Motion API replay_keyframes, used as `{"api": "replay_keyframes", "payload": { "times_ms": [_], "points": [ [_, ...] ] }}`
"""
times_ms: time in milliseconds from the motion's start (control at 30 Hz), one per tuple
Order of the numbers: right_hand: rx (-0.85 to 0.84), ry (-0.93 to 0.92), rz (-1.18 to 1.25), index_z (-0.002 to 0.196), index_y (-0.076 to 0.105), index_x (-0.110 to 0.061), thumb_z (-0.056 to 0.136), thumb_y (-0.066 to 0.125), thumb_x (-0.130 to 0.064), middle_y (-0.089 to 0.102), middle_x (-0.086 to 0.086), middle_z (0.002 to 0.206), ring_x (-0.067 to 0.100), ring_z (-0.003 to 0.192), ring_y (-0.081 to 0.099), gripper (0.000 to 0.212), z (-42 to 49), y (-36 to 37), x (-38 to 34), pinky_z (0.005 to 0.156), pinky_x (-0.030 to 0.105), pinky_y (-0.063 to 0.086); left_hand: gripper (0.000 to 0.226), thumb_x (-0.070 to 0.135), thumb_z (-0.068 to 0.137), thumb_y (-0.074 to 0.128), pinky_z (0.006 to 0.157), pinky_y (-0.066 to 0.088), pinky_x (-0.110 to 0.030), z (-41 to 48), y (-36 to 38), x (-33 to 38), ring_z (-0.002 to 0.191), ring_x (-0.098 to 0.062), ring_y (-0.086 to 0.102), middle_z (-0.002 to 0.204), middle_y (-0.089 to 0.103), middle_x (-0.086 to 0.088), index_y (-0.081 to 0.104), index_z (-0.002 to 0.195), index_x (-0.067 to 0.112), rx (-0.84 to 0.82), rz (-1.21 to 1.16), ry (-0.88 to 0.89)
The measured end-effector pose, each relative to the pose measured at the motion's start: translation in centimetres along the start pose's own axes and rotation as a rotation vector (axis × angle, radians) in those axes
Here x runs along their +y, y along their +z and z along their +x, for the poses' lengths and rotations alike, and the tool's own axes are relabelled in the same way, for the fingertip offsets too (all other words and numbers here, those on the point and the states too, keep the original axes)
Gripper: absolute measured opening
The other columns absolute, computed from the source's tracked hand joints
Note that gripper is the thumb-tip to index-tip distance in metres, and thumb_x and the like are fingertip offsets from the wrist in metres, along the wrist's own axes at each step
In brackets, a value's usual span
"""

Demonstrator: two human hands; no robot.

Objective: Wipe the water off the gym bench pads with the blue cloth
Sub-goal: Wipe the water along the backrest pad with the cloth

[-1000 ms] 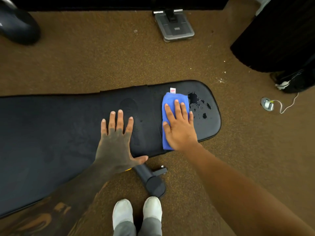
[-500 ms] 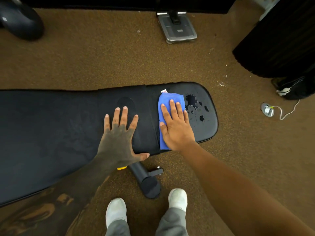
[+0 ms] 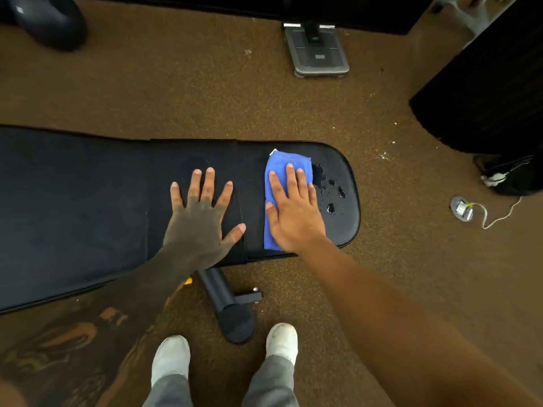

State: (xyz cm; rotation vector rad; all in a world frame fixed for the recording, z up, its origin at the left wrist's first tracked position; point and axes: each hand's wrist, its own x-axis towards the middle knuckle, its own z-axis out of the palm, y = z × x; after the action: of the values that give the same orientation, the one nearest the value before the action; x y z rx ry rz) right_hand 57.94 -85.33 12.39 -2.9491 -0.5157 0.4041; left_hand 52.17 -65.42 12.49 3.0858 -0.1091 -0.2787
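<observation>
A black gym bench pad (image 3: 88, 207) runs across the view from the left; its smaller seat pad (image 3: 346, 227) ends at the right. The folded blue cloth (image 3: 282, 168) lies on the seat pad. My right hand (image 3: 293, 212) presses flat on the cloth with fingers spread. Water puddles and drops (image 3: 330, 186) sit on the seat pad just right of the cloth. My left hand (image 3: 202, 218) rests flat and open on the pad to the left of the cloth, holding nothing.
Brown carpet surrounds the bench. A bench foot tube (image 3: 229, 306) sticks out toward my white shoes (image 3: 282, 339). A grey scale-like plate (image 3: 317, 54) lies beyond the bench. At right are a black drape (image 3: 484, 92) and a small device with a white cable (image 3: 462, 208).
The cloth and my right hand have barely shifted on the seat pad; the puddles look the same. My view has drifted, and my feet have moved apart.
</observation>
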Motion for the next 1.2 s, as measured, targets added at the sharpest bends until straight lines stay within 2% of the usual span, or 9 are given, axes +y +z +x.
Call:
{"api": "replay_keyframes", "payload": {
  "times_ms": [100, 267, 500, 700, 933, 1133, 1200],
  "points": [
    [-0.012, -0.016, -0.006, 0.158, -0.001, -0.025, 0.103, 0.024, -0.044, -0.011, 0.011, 0.165, 0.031, 0.151, -0.015, 0.064, 0.5, -0.1, -0.4, 0.122, 0.049, -0.004, 0.091, 0.077, 0.082, 0.008, 0.115, 0.004, -0.067, 0.0, 0.2, 0.1, 0.149, -0.038, -0.009, 0.163, -0.007, -0.019, -0.001, 0.155, 0.022, 0.007, 0.017, -0.003],
    [-0.019, -0.174, -0.017, 0.158, 0.003, -0.027, 0.102, 0.024, -0.044, -0.008, 0.006, 0.166, 0.027, 0.151, -0.015, 0.063, -2.2, 0.3, 1.2, 0.123, 0.048, -0.002, 0.102, 0.084, 0.076, 0.014, 0.114, 0.006, -0.068, 0.0, 0.2, 0.0, 0.149, -0.039, -0.007, 0.163, -0.005, -0.020, 0.000, 0.155, 0.021, 0.000, 0.049, 0.005],
    [-0.005, 0.042, -0.017, 0.158, 0.000, -0.025, 0.102, 0.025, -0.044, -0.010, 0.012, 0.165, 0.032, 0.151, -0.012, 0.064, 0.9, -0.6, 3.0, 0.122, 0.050, -0.002, 0.102, 0.083, 0.077, 0.013, 0.114, 0.009, -0.069, 0.1, 0.1, 0.2, 0.149, -0.041, -0.006, 0.162, -0.003, -0.022, 0.001, 0.155, 0.020, -0.012, 0.064, -0.001],
    [-0.008, -0.134, 0.016, 0.158, 0.004, -0.025, 0.102, 0.027, -0.041, -0.009, 0.007, 0.166, 0.027, 0.151, -0.015, 0.063, -2.0, 0.0, 2.6, 0.122, 0.048, -0.003, 0.100, 0.081, 0.078, 0.012, 0.112, 0.010, -0.070, 0.3, -0.1, 1.0, 0.148, -0.042, -0.005, 0.162, -0.003, -0.023, 0.000, 0.155, 0.019, -0.026, 0.063, -0.040],
    [-0.006, 0.060, 0.021, 0.158, 0.000, -0.026, 0.103, 0.025, -0.041, -0.011, 0.009, 0.166, 0.029, 0.151, -0.014, 0.062, 0.2, -0.6, 4.4, 0.122, 0.049, -0.002, 0.085, 0.072, 0.085, 0.010, 0.111, 0.007, -0.073, 0.7, 0.2, 3.0, 0.149, -0.037, -0.008, 0.163, -0.007, -0.017, 0.000, 0.154, 0.024, -0.018, -0.024, -0.020],
    [0.013, -0.069, 0.011, 0.158, 0.001, -0.026, 0.103, 0.024, -0.043, -0.010, 0.006, 0.166, 0.025, 0.151, -0.016, 0.062, -2.7, -0.3, 5.5, 0.122, 0.045, -0.004, 0.085, 0.073, 0.086, 0.013, 0.111, 0.006, -0.073, 1.0, 0.4, 4.6, 0.149, -0.039, -0.012, 0.163, -0.010, -0.018, -0.004, 0.154, 0.025, -0.023, -0.025, -0.041],
    [0.019, -0.015, 0.010, 0.158, 0.002, -0.027, 0.103, 0.025, -0.044, -0.009, 0.006, 0.166, 0.025, 0.152, -0.015, 0.062, -3.3, -0.4, 7.1, 0.123, 0.045, -0.004, 0.085, 0.073, 0.085, 0.012, 0.110, 0.007, -0.074, 1.0, 0.4, 4.7, 0.149, -0.039, -0.011, 0.163, -0.010, -0.017, -0.005, 0.154, 0.025, -0.028, -0.015, -0.039]
  ]
}}
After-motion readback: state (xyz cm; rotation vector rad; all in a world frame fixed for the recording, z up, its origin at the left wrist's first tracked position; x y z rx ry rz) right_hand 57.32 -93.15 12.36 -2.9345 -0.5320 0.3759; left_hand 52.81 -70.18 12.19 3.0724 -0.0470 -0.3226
